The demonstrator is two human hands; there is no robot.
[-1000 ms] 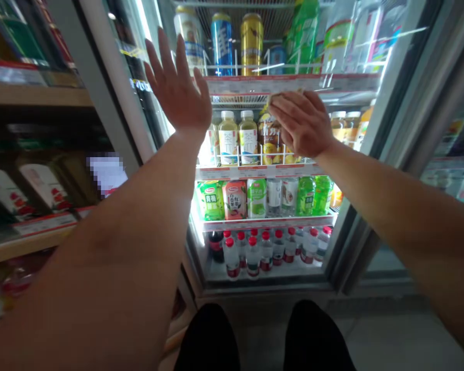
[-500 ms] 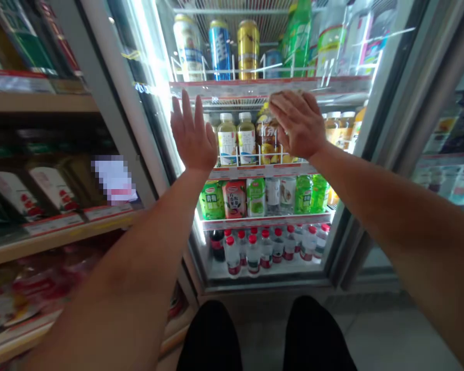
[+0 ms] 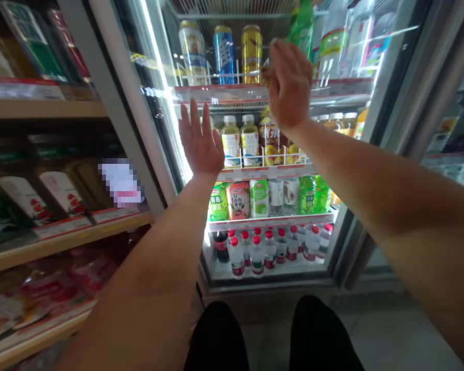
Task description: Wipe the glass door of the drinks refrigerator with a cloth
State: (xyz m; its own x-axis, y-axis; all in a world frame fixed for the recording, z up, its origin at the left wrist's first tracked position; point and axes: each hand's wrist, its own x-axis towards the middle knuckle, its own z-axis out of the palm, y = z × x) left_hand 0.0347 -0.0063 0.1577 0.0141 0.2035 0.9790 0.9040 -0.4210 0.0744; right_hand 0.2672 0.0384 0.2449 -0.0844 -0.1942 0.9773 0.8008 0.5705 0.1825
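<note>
My left hand is raised in front of the drinks fridge, fingers spread and palm facing the glass door; it holds nothing. Higher and to the right, my right hand is blurred, with its fingers close together. A small brownish patch shows at its edge; I cannot make out what it is. Behind that hand are a gold can and a green bottle. Tea bottles stand just right of my left hand. Whether either palm touches the glass is hard to tell.
Packaged drinks fill a lower fridge shelf, with red-capped water bottles at the bottom. At the left stands a wooden shelf with bottles and bags. A metal door frame runs along the right. My knees are below.
My right hand has moved up from the tea-bottle level to the can shelf, turning its fingers upward. My left hand keeps its pose. The view has shifted slightly.
</note>
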